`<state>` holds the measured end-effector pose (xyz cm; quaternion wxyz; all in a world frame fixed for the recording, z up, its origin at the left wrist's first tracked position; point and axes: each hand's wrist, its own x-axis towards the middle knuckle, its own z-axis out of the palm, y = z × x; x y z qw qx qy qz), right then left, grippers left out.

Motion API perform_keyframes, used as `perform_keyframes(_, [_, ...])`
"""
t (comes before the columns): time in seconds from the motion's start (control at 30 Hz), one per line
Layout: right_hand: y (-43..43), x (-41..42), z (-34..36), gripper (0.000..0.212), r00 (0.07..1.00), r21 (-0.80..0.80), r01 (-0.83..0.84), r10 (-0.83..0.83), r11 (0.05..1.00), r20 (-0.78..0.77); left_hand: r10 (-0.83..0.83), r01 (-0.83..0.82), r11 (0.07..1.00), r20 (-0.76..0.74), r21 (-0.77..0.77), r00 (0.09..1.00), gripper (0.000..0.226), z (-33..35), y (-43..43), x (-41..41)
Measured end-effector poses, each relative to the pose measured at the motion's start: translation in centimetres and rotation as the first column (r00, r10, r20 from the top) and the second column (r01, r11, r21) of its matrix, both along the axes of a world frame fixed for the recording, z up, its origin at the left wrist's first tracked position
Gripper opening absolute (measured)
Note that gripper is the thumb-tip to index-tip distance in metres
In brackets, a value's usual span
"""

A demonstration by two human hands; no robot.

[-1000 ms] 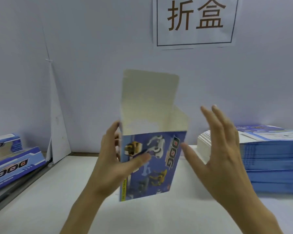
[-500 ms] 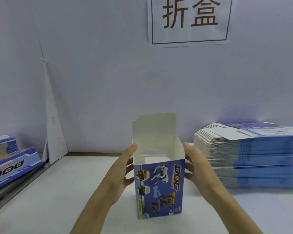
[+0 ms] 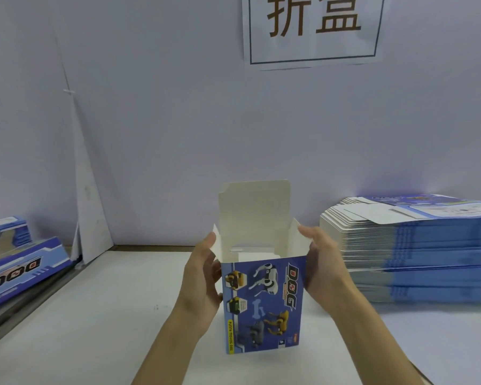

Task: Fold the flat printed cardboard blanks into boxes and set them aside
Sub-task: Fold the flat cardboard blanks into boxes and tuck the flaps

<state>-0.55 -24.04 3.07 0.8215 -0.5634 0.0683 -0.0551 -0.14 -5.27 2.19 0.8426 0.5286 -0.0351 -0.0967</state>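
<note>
A blue printed box (image 3: 264,304) with robot-dog pictures stands upright on the white table (image 3: 95,315), its top open. The white lid flap (image 3: 254,209) sticks up at the back and two side flaps stand up at the left and right. My left hand (image 3: 203,279) holds the box's left side, thumb on the left flap. My right hand (image 3: 321,262) holds the right side, thumb resting on the right flap. A tall stack of flat blue blanks (image 3: 417,245) lies to the right.
Folded blue boxes (image 3: 20,268) lie on a lower ledge at the far left. A white wall with a paper sign (image 3: 314,29) closes off the back. A white folded card (image 3: 88,207) leans in the left corner.
The box came down from mid-air to stand on the table. My right hand, held apart a second ago, now holds the box's right side; both thumbs sit on the side flaps.
</note>
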Motion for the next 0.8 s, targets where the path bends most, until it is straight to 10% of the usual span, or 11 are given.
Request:
perform_keyframes(0.33, [-1.1, -0.4, -1.9, 0.040, 0.995, 0.375, -0.089, 0.100, 0.923, -0.011, -0.024, 0.010, 0.967, -0.055, -0.255, 0.998, 0.051, -2.4, 0.0, 0.3])
perform_keyframes(0.8, [-0.2, 0.0, -2.4, 0.029, 0.998, 0.282, -0.057, 0.044, 0.958, 0.053, -0.029, 0.011, 0.978, -0.086, -0.207, 0.996, 0.044, -2.4, -0.5, 0.8])
